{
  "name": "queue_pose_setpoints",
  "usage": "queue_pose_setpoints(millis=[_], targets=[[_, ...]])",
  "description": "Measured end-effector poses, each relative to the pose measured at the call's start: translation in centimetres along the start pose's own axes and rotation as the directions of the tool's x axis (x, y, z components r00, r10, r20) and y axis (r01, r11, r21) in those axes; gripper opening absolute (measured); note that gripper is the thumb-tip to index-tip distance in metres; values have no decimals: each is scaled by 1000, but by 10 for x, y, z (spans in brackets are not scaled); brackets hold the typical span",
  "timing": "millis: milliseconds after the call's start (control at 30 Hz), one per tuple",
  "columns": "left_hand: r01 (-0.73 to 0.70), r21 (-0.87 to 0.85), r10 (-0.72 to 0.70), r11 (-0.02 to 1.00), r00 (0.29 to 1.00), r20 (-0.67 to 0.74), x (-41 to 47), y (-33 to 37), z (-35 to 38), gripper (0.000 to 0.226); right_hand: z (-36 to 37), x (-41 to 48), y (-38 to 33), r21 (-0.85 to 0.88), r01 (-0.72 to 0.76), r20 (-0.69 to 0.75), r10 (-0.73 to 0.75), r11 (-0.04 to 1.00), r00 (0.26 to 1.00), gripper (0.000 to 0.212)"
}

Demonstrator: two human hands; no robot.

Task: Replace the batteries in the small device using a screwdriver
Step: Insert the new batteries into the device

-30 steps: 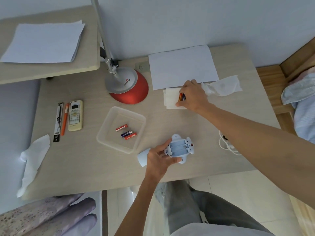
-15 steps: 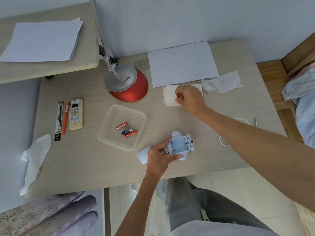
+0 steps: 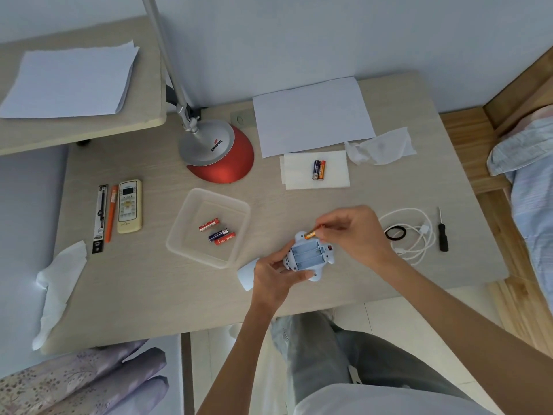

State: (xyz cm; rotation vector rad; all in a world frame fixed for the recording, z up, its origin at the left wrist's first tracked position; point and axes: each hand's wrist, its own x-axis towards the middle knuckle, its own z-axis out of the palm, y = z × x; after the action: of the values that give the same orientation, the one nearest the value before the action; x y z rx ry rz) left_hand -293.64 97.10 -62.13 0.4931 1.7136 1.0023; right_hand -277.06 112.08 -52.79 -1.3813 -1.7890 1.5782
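- Now, near the front edge of the pale wooden table (image 3: pixel 149 295), the left hand (image 3: pixel 275 277) grips the small pale-blue plastic device (image 3: pixel 308 254). Its fingers and thumb are curled round the device's left and near edges. The open battery compartment faces up, its slots bare.
- Over the device's far edge, the right hand (image 3: pixel 356 232) pinches a slim orange battery (image 3: pixel 310 234) between thumb and fingertips, with the other fingers loosely curled. Whether the battery touches the casing I cannot tell.
- A pale-blue rounded cover (image 3: pixel 247 275) lies on the table just beside the left hand, partly hidden by it.
- Two more batteries (image 3: pixel 319 169), one blue and one orange, lie side by side on a folded white tissue (image 3: pixel 299 175) farther back.
- Three batteries (image 3: pixel 217 231), two red and one dark blue, lie in a clear square plastic tray (image 3: pixel 191 235) left of the device.
- A small black-handled screwdriver (image 3: pixel 442 235) lies well to the right, apart from both hands. Between it and the right hand are a coiled white cable (image 3: pixel 419 232) and a black ring (image 3: pixel 395 233).
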Motion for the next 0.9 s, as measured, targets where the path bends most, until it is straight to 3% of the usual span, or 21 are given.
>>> queue_pose_setpoints(millis=[267,467,700,900], targets=[[9,14,-9,1000,1000,11,1,2,0,89,16,-16,27,-186,97,32,-93,978,995,19],[-7,-6,7,1000,999,34,2,1,-1,104,21,-3,35,-469,347,181,-296,812,938,11],[-50,5,50,999,997,58,2,-1,-2,94,17,11,37,-529,381,290,-260,759,921,14],[-45,-3,45,999,997,66,3,-1,-2,100,21,10,39,-545,376,244,-287,750,926,6]])
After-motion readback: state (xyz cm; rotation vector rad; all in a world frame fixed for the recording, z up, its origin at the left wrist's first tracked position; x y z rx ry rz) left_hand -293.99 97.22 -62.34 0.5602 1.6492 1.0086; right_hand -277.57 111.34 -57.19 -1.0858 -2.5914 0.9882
